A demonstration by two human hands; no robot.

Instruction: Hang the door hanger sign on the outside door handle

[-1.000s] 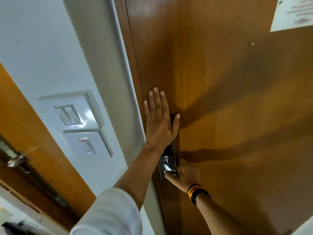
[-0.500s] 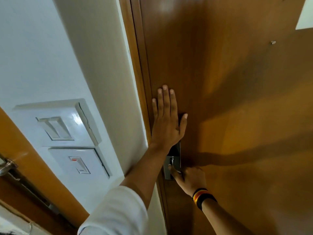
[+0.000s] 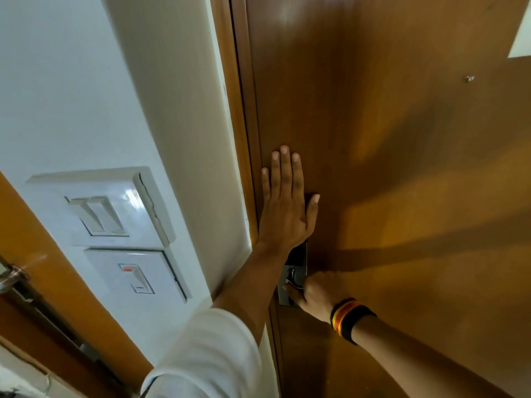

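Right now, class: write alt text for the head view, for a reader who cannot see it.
A left hand lies flat on a closed wooden door while the right hand works at the metal lock plate below. White wall switches sit left of the frame.

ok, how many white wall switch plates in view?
2. Upper white two-rocker switch plate on the wall left of the wooden door; lower white single-switch plate with red mark directly below it.

Glossy varnished wood door [image 3: 388, 139], brushed metal lock plate [image 3: 284, 297], shiny white plastic switches [image 3: 115, 214]
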